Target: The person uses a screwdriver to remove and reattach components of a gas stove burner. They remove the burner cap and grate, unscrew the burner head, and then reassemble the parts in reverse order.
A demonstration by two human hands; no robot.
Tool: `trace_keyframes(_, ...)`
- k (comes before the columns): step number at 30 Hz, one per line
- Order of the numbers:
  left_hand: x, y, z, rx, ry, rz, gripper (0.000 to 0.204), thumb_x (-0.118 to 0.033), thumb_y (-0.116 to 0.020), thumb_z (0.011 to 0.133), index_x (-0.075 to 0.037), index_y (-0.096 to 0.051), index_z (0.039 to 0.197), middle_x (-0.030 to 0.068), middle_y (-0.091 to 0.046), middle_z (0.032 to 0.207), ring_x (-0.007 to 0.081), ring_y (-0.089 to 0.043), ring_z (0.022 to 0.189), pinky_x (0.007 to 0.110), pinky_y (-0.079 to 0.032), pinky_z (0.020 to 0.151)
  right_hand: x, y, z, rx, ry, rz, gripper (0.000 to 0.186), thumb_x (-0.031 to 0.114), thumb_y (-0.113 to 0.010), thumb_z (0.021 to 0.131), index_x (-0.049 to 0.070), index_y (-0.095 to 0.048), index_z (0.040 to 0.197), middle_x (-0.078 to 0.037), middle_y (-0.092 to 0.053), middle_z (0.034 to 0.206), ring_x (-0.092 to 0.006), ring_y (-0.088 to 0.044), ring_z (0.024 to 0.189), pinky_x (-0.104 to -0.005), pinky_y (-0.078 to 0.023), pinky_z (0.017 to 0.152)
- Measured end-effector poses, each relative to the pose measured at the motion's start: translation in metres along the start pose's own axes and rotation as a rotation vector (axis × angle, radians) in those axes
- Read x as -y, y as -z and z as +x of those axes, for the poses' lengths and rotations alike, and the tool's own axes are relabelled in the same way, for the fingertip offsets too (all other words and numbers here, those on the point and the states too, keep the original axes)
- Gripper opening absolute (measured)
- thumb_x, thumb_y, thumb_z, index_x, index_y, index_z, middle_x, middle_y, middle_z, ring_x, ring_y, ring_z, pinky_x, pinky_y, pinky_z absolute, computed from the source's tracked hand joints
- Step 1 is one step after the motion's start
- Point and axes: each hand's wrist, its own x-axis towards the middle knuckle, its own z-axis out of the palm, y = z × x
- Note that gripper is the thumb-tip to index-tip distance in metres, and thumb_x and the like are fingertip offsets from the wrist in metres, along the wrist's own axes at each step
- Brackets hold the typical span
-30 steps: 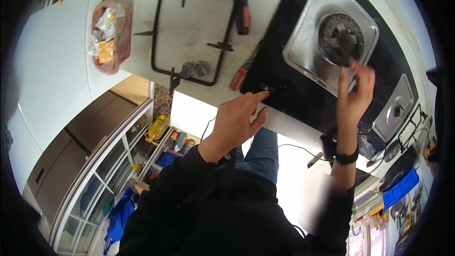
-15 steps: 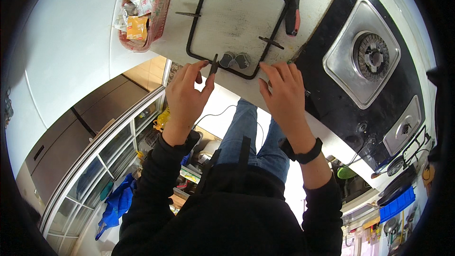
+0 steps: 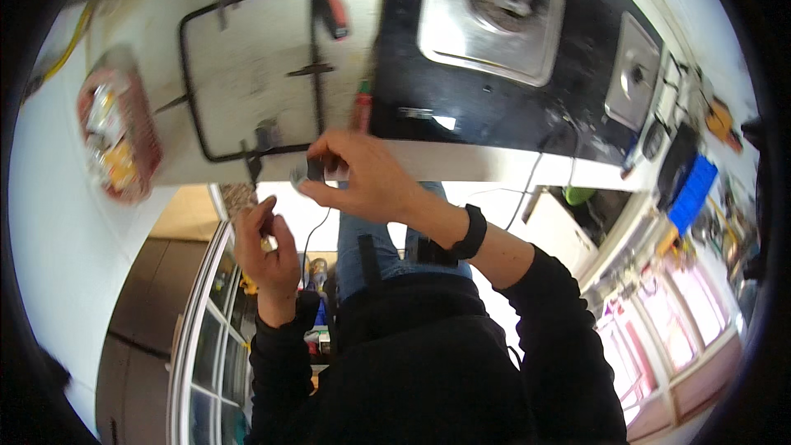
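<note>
My right hand (image 3: 367, 177) pinches a small dark-grey, knob-like piece (image 3: 301, 175) between thumb and fingers, just off the counter's near edge. A similar grey piece (image 3: 267, 133) rests on the counter inside the near side of a square black pan support (image 3: 190, 86). Its prongs stick outward and inward. Below the prong nearest me, my left hand (image 3: 268, 251) hangs off the counter, fingers loosely curled and apart, with nothing seen in them. A red-and-black screwdriver handle (image 3: 332, 10) lies by the support's right side. A slim red tube with a green tip (image 3: 362, 107) lies beyond my right hand.
A black gas hob (image 3: 494, 107) with two steel burner plates covers the counter at right. The pink basket (image 3: 148, 128) of packets stands at left. Glazed white-framed doors (image 3: 210, 346) are at lower left, and a blue tray (image 3: 694, 194) at far right.
The view has swung right, so the counter things sit further left. My right hand has taken up one of the two grey pieces. My left hand has drawn away from the pan support's prong.
</note>
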Motion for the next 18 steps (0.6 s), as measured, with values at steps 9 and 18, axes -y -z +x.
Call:
trace_keyframes(9,-0.034,-0.057,-0.012,0.32,-0.046,-0.113,0.024,0.005,-0.063,0.091,0.003,-0.067,0.114,0.0091,-0.055,0.077,0.0167,-0.054,0.062,0.029,-0.043,0.058,-0.048,0.13,-0.226,-0.489,-0.395,0.975,0.063,0.057,-0.064,0.094,0.002,-0.06,0.125,-0.008,-0.064,0.09,-0.0169,-0.061,0.076,-0.0295,-0.05,0.067)
trace_keyframes(18,-0.1,-0.142,-0.048,0.54,-0.117,-0.163,0.024,0.0,-0.069,0.088,-0.002,-0.07,0.111,0.0089,-0.06,0.077,0.0215,-0.057,0.06,0.032,-0.046,0.055,-0.011,0.199,-0.437,-1.24,-0.155,0.945,0.051,0.057,-0.058,0.099,0.007,-0.062,0.097,0.0,-0.05,0.081,-0.0125,-0.044,0.067,-0.0262,-0.039,0.06)
